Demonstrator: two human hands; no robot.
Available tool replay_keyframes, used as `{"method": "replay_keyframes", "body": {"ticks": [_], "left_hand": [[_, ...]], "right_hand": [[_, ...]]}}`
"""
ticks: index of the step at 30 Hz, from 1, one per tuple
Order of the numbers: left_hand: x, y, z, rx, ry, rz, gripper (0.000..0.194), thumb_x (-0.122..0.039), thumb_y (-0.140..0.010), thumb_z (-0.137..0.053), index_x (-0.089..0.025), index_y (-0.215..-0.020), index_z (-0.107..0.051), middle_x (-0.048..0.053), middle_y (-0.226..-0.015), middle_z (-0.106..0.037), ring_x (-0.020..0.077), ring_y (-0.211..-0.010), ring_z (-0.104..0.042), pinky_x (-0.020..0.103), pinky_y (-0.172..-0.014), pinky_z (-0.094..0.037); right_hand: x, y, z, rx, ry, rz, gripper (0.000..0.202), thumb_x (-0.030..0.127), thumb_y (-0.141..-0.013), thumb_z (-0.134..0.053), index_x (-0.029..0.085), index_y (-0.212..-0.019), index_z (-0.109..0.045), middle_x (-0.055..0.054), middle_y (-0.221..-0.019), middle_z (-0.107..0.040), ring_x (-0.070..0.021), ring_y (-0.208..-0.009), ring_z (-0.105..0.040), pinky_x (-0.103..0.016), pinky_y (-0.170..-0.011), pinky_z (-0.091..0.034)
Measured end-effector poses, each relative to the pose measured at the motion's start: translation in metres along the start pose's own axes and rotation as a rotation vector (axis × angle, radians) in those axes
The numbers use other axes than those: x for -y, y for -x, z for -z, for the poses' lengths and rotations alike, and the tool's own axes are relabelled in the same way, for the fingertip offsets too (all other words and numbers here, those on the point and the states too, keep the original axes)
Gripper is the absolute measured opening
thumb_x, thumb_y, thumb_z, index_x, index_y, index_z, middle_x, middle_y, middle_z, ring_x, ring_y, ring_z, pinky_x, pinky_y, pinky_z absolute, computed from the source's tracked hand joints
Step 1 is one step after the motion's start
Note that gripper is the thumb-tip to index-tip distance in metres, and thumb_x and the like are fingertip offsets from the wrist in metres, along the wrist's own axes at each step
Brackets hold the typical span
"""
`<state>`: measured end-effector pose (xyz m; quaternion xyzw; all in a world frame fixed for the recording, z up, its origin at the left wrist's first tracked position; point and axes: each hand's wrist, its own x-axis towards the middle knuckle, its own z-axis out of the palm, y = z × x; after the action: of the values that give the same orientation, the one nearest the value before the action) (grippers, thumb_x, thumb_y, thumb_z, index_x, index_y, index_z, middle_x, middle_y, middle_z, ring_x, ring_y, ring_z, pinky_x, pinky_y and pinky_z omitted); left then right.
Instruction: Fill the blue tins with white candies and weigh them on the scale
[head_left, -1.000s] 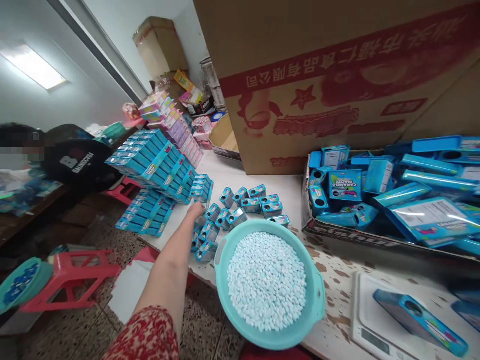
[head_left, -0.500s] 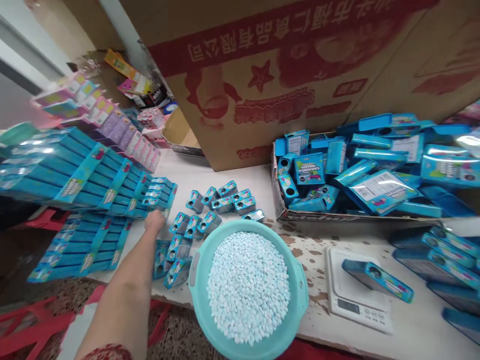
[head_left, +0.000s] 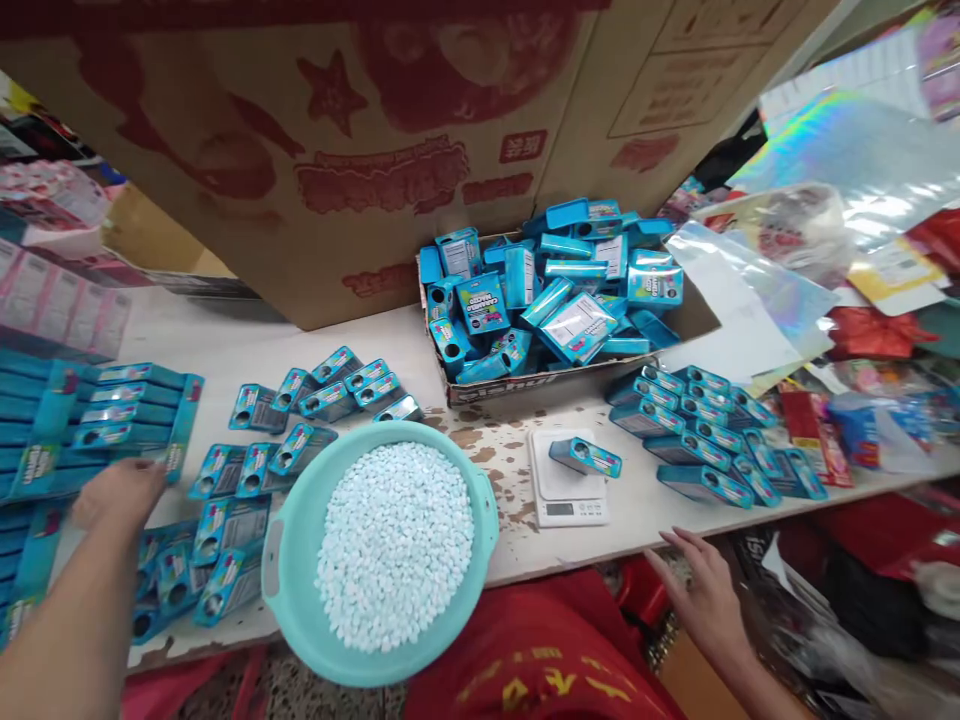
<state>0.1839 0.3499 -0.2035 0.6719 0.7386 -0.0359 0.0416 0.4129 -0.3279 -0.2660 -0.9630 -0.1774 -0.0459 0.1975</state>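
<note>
At the left, my left hand [head_left: 120, 495] is closed, with its fingertips at the near end of a blue display tray [head_left: 184, 425] of small candy boxes. What it grips, if anything, is hidden. My right hand [head_left: 701, 590] hovers by the front table edge, fingers spread and nothing in them. A turquoise basin [head_left: 277, 560] full of pale blue candies [head_left: 397, 545] stands between the hands. Beside it are several small blue boxes [head_left: 232, 525] with round holes in their tops. One blue candy box [head_left: 585, 457] lies on a white digital scale [head_left: 574, 512].
A low carton [head_left: 510, 388] heaped with blue boxes sits behind the scale, before a big cardboard box [head_left: 420, 110]. Several blue boxes [head_left: 705, 485] are grouped to the right. Plastic sheets and packaging [head_left: 862, 150] crowd the far right. Pink boxes [head_left: 67, 310] stand at the left.
The view has swung to the right, so the scale and the grouped boxes show fully. My right hand has come into view. My left hand remains at the display tray.
</note>
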Motion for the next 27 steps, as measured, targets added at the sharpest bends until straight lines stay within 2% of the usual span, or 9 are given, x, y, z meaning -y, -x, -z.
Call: {"method": "replay_keyframes", "body": {"ticks": [3,7,9,11,13,17,21,24,27], "left_hand": [[-0.009,0.023,0.011,-0.07,-0.071,-0.036,0.031,-0.053,-0.078,-0.049,-0.032,-0.097,-0.063,-0.01,-0.081,-0.064,0.0191,-0.084,-0.06,0.037,-0.072,-0.052],[-0.021,0.096,0.003,-0.271,0.414,-0.301,0.031,-0.046,-0.079,-0.048,-0.026,-0.095,-0.065,-0.009,-0.087,-0.067,0.0177,-0.089,-0.062,0.037,-0.087,-0.049],[-0.03,0.145,-0.007,-0.242,0.658,-0.455,0.032,-0.045,-0.077,-0.05,-0.022,-0.092,-0.067,-0.004,-0.09,-0.069,0.0181,-0.089,-0.063,0.035,-0.089,-0.048],[-0.044,0.193,-0.017,-0.064,0.776,-0.541,0.034,-0.046,-0.075,-0.054,-0.019,-0.09,-0.067,0.001,-0.09,-0.07,0.0194,-0.087,-0.063,0.034,-0.088,-0.048],[-0.061,0.236,-0.028,0.143,0.864,-0.557,0.035,-0.047,-0.074,-0.056,-0.017,-0.088,-0.068,0.004,-0.089,-0.07,0.0203,-0.087,-0.063,0.034,-0.087,-0.048],[-0.094,0.297,-0.047,0.507,1.049,-0.495,0.034,-0.047,-0.072,-0.061,-0.016,-0.085,-0.068,0.005,-0.087,-0.069,0.0194,-0.081,-0.064,0.034,-0.082,-0.049],[-0.121,0.333,-0.051,0.726,1.213,-0.389,0.036,-0.047,-0.07,-0.067,-0.015,-0.086,-0.067,0.005,-0.082,-0.068,0.0175,-0.073,-0.062,0.031,-0.075,-0.049],[-0.14,0.35,-0.039,0.915,1.41,-0.231,0.043,-0.049,-0.069,-0.068,-0.014,-0.093,-0.066,0.009,-0.091,-0.069,0.019,-0.079,-0.064,0.03,-0.075,-0.048],[-0.154,0.361,-0.024,1.18,1.646,-0.072,0.05,-0.056,-0.073,-0.063,-0.013,-0.099,-0.065,0.013,-0.103,-0.067,0.022,-0.091,-0.063,0.031,-0.08,-0.047]], "right_hand": [[-0.002,0.001,-0.003,0.002,-0.019,-0.004,0.059,0.07,-0.081,-0.04,0.017,-0.093,-0.063,-0.014,-0.099,-0.061,-0.0288,-0.095,-0.057,-0.046,-0.083,-0.045],[0.005,-0.01,-0.011,-0.015,-0.107,0.008,0.051,0.063,-0.084,-0.044,0.018,-0.099,-0.061,-0.013,-0.103,-0.059,-0.0278,-0.099,-0.055,-0.046,-0.086,-0.044],[0.012,-0.022,-0.015,-0.018,-0.165,0.016,0.049,0.061,-0.083,-0.047,0.019,-0.103,-0.059,-0.013,-0.105,-0.058,-0.0277,-0.101,-0.054,-0.045,-0.085,-0.045],[0.02,-0.037,-0.02,-0.005,-0.224,0.028,0.05,0.06,-0.081,-0.051,0.019,-0.109,-0.057,-0.013,-0.107,-0.056,-0.028,-0.103,-0.052,-0.045,-0.083,-0.046],[0.029,-0.055,-0.026,0.012,-0.28,0.047,0.056,0.061,-0.078,-0.056,0.019,-0.115,-0.053,-0.013,-0.111,-0.055,-0.0286,-0.106,-0.05,-0.045,-0.083,-0.046],[0.047,-0.088,-0.043,0.045,-0.384,0.099,0.063,0.062,-0.072,-0.062,0.019,-0.117,-0.05,-0.013,-0.116,-0.053,-0.0297,-0.109,-0.048,-0.047,-0.088,-0.043],[0.075,-0.11,-0.039,0.111,-0.498,0.096,0.04,0.057,-0.078,-0.057,0.02,-0.095,-0.056,-0.007,-0.092,-0.06,-0.0243,-0.089,-0.056,-0.041,-0.08,-0.046],[0.113,-0.115,-0.01,0.167,-0.545,0.222,0.031,0.048,-0.08,-0.061,0.021,-0.095,-0.057,-0.005,-0.088,-0.061,-0.0219,-0.084,-0.057,-0.036,-0.076,-0.046],[0.155,-0.111,0.02,0.254,-0.569,0.381,0.029,0.042,-0.082,-0.061,0.022,-0.103,-0.058,-0.007,-0.094,-0.063,-0.0223,-0.087,-0.058,-0.035,-0.077,-0.046]]}}
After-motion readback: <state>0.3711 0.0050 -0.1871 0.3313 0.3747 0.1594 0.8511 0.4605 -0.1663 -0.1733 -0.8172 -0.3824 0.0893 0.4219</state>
